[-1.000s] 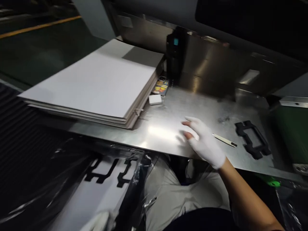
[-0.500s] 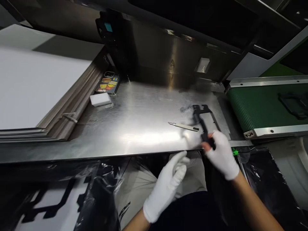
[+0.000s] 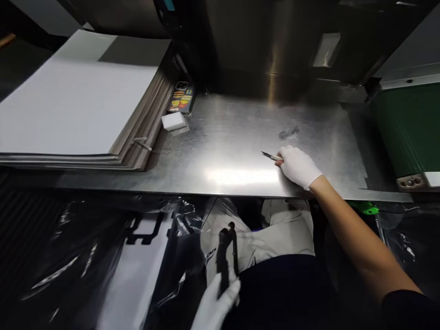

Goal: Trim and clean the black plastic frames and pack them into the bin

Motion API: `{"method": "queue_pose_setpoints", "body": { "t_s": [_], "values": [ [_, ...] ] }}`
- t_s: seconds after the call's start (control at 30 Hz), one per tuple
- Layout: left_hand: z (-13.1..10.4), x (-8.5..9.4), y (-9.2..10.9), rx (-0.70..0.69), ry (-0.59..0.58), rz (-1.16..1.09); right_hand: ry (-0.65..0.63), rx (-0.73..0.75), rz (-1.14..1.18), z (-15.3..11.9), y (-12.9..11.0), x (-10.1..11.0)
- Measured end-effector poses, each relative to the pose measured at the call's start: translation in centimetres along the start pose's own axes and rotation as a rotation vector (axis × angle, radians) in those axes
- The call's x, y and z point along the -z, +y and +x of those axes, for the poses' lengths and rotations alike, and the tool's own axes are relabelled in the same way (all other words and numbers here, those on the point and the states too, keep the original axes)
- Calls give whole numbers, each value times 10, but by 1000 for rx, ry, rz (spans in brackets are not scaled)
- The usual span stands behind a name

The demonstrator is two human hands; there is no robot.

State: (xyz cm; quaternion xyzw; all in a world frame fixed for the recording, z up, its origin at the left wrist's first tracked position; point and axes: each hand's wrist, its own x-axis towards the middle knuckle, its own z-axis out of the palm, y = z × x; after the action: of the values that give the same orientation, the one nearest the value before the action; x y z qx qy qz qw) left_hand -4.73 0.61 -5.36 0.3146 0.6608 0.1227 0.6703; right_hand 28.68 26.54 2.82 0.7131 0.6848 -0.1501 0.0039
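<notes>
My gloved left hand [image 3: 217, 302] is closed around one end of a black plastic frame [image 3: 223, 256], holding it upright over my lap, below the table's front edge. On the metal table, my gloved right hand [image 3: 298, 166] grips a craft knife [image 3: 274, 156] by its pale handle. The knife's thin blade points left, and much of the handle is hidden under my fingers. Beyond that hand lies a dark smudge [image 3: 289, 133] on the table surface [image 3: 233, 137].
A tall stack of white sheets [image 3: 79, 101] stands at the left. Beside it lie a phone in a patterned case [image 3: 181, 98] and a white block [image 3: 173, 121]. A bag-lined box [image 3: 151, 270] with black parts sits lower left. The green conveyor [image 3: 412, 128] is at right.
The black frame has passed from my right hand to my left and moved down to my lap. My right hand has taken hold of the craft knife. The view has shifted.
</notes>
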Motion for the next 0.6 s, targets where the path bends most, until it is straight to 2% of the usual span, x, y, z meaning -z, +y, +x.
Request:
{"method": "queue_pose_setpoints", "body": {
  "t_s": [0.07, 0.13, 0.17, 0.23, 0.27, 0.3, 0.4, 0.47, 0.53, 0.6],
  "values": [
    [3, -15, -5, -22, -35, -60, -35, -21, 74, -12, 4, 7],
    [3, -28, -1, -57, -80, -73, -102, -39, 237, -48, 4, 13],
    [2, -33, 3, -74, -100, -57, -198, -5, 343, -71, 2, 13],
    [1, -40, 10, -109, -113, 3, -522, 166, 544, -123, -9, 0],
    [1, -42, 13, -128, -112, 35, -661, 270, 627, -149, -17, -14],
    [2, -44, 14, -148, -114, 60, -753, 293, 674, -172, -28, -31],
    [4, -45, 11, -182, -111, 106, -812, 197, 628, -223, -59, -91],
    [6, -43, 7, -200, -124, 104, -789, 125, 580, -238, -75, -121],
    [7, -42, 5, -219, -145, 76, -770, 84, 561, -240, -83, -134],
    [8, -40, 7, -224, -170, 39, -769, 76, 524, -237, -86, -134]
  ]
}}
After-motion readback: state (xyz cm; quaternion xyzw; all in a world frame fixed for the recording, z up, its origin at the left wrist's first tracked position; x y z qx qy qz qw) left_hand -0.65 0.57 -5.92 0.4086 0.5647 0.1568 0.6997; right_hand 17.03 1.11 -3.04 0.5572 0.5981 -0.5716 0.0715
